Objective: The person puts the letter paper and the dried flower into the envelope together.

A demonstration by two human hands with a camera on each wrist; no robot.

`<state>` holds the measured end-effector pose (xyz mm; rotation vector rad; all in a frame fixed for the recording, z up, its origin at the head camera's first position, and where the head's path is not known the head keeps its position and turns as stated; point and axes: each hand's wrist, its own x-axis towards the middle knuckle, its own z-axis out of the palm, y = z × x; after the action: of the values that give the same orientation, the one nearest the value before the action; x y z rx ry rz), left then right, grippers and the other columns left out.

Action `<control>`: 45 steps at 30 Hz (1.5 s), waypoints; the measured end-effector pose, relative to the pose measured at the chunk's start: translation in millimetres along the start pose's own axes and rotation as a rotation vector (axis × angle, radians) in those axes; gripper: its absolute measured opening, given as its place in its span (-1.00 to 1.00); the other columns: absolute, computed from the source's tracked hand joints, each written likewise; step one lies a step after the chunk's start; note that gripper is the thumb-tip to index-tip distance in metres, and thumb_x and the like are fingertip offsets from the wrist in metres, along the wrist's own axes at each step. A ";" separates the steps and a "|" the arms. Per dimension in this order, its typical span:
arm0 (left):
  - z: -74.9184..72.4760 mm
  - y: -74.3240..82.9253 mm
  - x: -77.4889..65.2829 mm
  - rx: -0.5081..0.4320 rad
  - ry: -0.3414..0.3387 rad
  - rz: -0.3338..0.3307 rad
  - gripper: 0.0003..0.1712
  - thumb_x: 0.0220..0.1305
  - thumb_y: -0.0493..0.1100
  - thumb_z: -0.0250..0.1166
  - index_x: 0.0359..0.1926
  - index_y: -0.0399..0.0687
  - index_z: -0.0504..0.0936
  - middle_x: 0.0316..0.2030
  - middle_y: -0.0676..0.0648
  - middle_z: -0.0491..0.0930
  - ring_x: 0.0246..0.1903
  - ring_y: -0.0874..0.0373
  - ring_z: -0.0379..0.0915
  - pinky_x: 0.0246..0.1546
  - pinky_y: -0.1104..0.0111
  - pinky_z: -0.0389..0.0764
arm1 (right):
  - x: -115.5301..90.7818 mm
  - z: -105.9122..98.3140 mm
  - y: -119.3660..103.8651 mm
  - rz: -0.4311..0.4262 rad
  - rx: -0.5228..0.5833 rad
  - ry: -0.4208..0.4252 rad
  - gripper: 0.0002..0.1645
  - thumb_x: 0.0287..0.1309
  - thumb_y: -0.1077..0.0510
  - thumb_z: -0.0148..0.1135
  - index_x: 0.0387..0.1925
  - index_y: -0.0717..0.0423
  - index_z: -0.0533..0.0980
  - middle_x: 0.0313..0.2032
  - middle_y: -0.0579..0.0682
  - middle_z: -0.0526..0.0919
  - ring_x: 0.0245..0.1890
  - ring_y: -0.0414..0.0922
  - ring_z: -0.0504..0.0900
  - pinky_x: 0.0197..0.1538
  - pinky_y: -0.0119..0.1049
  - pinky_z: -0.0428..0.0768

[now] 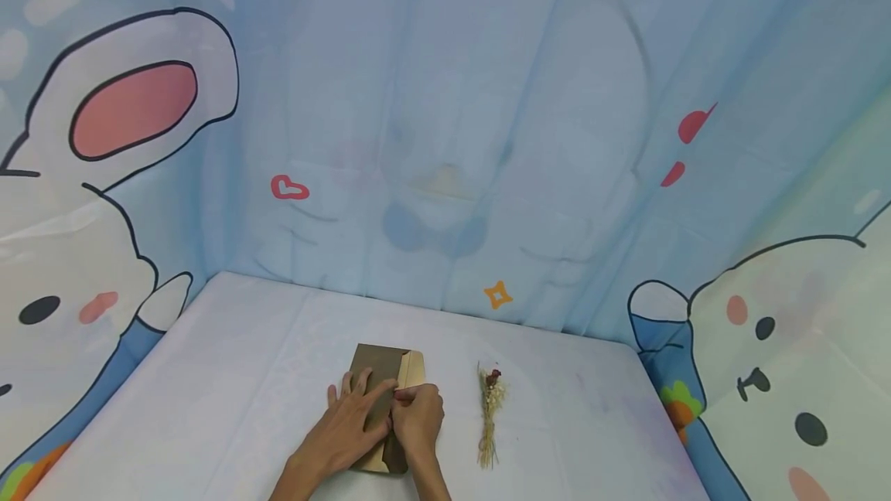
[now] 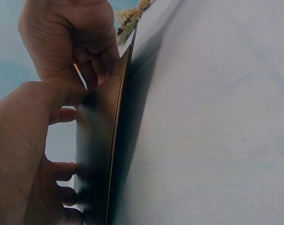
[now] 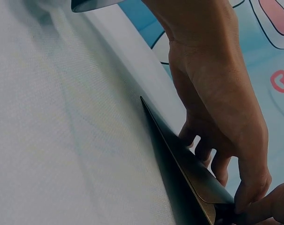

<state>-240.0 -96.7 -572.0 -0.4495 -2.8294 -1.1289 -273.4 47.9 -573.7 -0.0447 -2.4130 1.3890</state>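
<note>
A dark brown envelope (image 1: 381,362) with a pale tan flap (image 1: 412,369) along its right side lies on the white table. My left hand (image 1: 343,425) rests on it with fingers spread, pressing its face; in the left wrist view the left fingers (image 2: 64,171) reach across the envelope (image 2: 97,140). At the flap, my right hand (image 1: 418,417) has its fingers curled in and pinches the flap's edge close to the left thumb and forefinger. The right wrist view shows the envelope (image 3: 198,176) edge-on, with the left hand (image 3: 221,108) over it.
To the right of the envelope lies a small bunch of dried flowers (image 1: 489,416) with a dark red bloom at the top. The white tabletop (image 1: 571,424) runs back to a blue cartoon-printed curtain (image 1: 445,138), which also rises on both sides.
</note>
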 end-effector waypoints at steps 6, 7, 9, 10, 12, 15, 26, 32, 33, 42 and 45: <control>1.0 2.5 1.8 -0.004 -0.009 0.014 -0.33 0.55 0.10 0.30 0.59 0.19 0.46 0.62 -0.43 0.24 0.61 -0.67 -0.01 0.42 -0.66 0.03 | 2.1 -2.2 9.3 -0.008 -0.018 -0.021 -0.89 -0.02 0.50 0.45 -0.47 0.31 0.79 -0.63 0.03 0.75 -0.70 -0.22 0.62 -0.58 -0.36 0.60; 1.0 2.7 1.9 -0.006 -0.012 0.015 -0.33 0.55 0.10 0.31 0.59 0.18 0.46 0.62 -0.43 0.23 0.61 -0.66 -0.01 0.42 -0.67 0.03 | 1.8 -4.5 8.2 -0.005 -0.014 -0.026 -0.89 -0.02 0.50 0.45 -0.47 0.31 0.79 -0.61 0.04 0.77 -0.68 -0.22 0.63 -0.57 -0.37 0.61; 1.0 3.1 1.9 -0.008 -0.013 0.014 -0.32 0.54 0.08 0.34 0.59 0.18 0.46 0.62 -0.44 0.24 0.61 -0.65 -0.01 0.41 -0.68 0.03 | 0.8 -12.5 1.5 0.010 -0.005 -0.039 -0.90 0.01 0.49 0.47 -0.44 0.32 0.80 -0.56 0.09 0.80 -0.65 -0.18 0.68 -0.54 -0.34 0.66; 0.8 3.2 2.2 -0.007 -0.011 0.015 -0.31 0.52 0.07 0.36 0.59 0.18 0.46 0.61 -0.44 0.24 0.61 -0.64 0.00 0.40 -0.68 0.03 | 1.0 -15.9 -0.4 0.018 -0.008 -0.040 -0.90 0.04 0.49 0.48 -0.43 0.31 0.81 -0.54 0.09 0.81 -0.62 -0.17 0.71 -0.51 -0.33 0.68; 0.4 3.4 2.7 -0.008 -0.007 0.013 -0.29 0.50 0.04 0.38 0.59 0.18 0.46 0.61 -0.43 0.25 0.61 -0.62 0.01 0.40 -0.69 0.03 | 2.8 -23.6 -3.9 0.031 -0.004 -0.020 -0.88 0.05 0.47 0.51 -0.42 0.26 0.82 -0.51 0.08 0.83 -0.58 -0.19 0.72 -0.46 -0.32 0.71; -0.3 3.2 3.2 -0.005 -0.002 0.012 -0.29 0.49 0.02 0.39 0.59 0.19 0.46 0.61 -0.43 0.25 0.61 -0.60 0.01 0.41 -0.68 0.01 | 7.5 -32.2 -4.3 0.050 -0.035 0.031 -0.90 0.05 0.43 0.56 -0.42 0.22 0.84 -0.54 0.03 0.82 -0.59 -0.21 0.71 -0.45 -0.31 0.69; 0.6 2.4 1.6 -0.021 -0.004 0.005 -0.32 0.49 0.01 0.35 0.57 0.21 0.48 0.61 -0.44 0.24 0.61 -0.63 -0.02 0.41 -0.69 -0.03 | 15.6 -69.4 2.8 0.037 -0.127 0.223 -0.78 -0.09 0.39 0.70 -0.34 0.26 0.81 -0.51 0.02 0.79 -0.55 -0.13 0.76 -0.38 -0.20 0.71; -0.6 1.8 -2.2 -0.032 -0.013 0.010 -0.31 0.52 0.04 0.34 0.59 0.19 0.45 0.62 -0.48 0.21 0.61 -0.66 -0.05 0.40 -0.72 -0.08 | 20.9 -87.9 14.2 0.074 -0.181 0.292 -0.71 -0.11 0.38 0.73 -0.27 0.29 0.81 -0.47 0.09 0.82 -0.52 -0.06 0.79 -0.26 -0.01 0.72; -0.8 2.0 -2.8 -0.034 -0.014 0.014 -0.31 0.52 0.04 0.34 0.60 0.18 0.45 0.62 -0.48 0.21 0.61 -0.66 -0.06 0.40 -0.72 -0.08 | 21.7 -91.0 16.2 0.082 -0.190 0.299 -0.70 -0.10 0.37 0.73 -0.25 0.30 0.81 -0.46 0.10 0.82 -0.51 -0.05 0.79 -0.26 -0.01 0.72; -0.3 1.5 -5.2 -0.036 -0.017 0.022 -0.31 0.53 0.05 0.32 0.60 0.13 0.45 0.62 -0.51 0.19 0.61 -0.71 -0.09 0.38 -0.74 -0.13 | 25.5 -113.1 33.8 0.157 -0.199 0.349 -0.68 -0.04 0.30 0.72 -0.20 0.30 0.82 -0.41 0.13 0.86 -0.45 0.01 0.80 -0.24 0.02 0.69; 0.9 2.4 -4.4 -0.036 -0.013 0.025 -0.31 0.52 0.04 0.31 0.59 0.13 0.45 0.61 -0.52 0.20 0.60 -0.73 -0.09 0.38 -0.75 -0.13 | 26.9 -116.9 38.6 0.174 -0.196 0.375 -0.71 -0.02 0.29 0.71 -0.23 0.31 0.81 -0.42 0.14 0.86 -0.45 0.04 0.80 -0.23 0.09 0.70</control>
<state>-235.1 -95.5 -571.9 -0.4954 -2.8106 -1.1787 -267.1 170.5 -545.3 -0.5272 -2.2538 1.0889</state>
